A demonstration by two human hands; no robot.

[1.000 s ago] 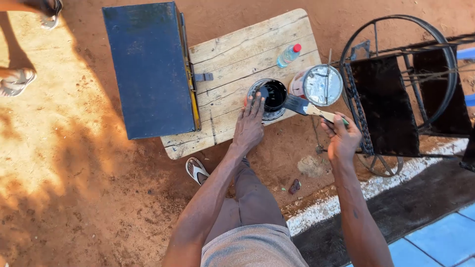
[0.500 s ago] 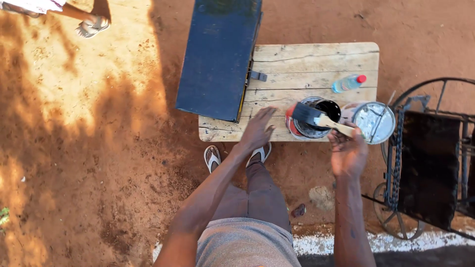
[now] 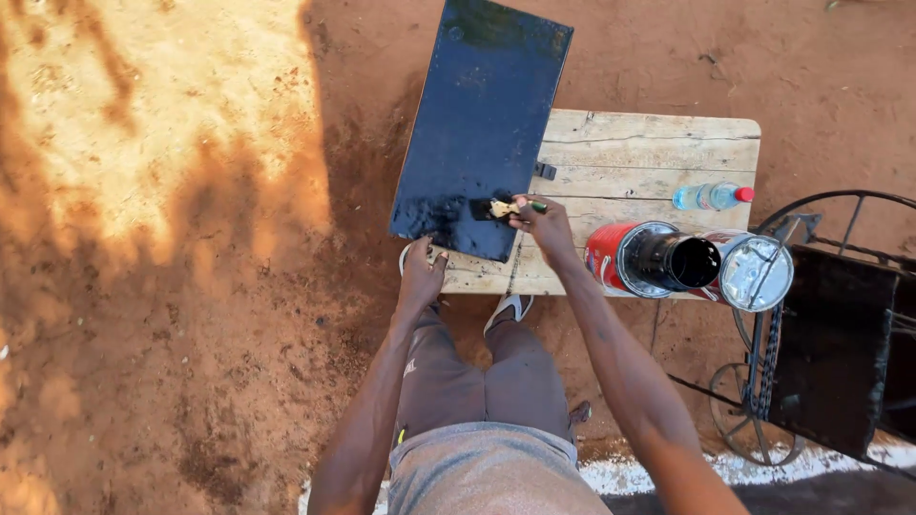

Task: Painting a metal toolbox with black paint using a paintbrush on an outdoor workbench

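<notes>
Wooden table: right hand brushes black panel; left hand steadies.

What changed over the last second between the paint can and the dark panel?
The right hand carried the paintbrush from the open paint can left onto the dark blue metal panel. The left hand left the can's rim for the panel's near edge. Can, bottle and wooden table stayed put.

wooden table on red dirt ground, plastic bottle with red cap lying on it, black metal wheeled frame right of table
</notes>
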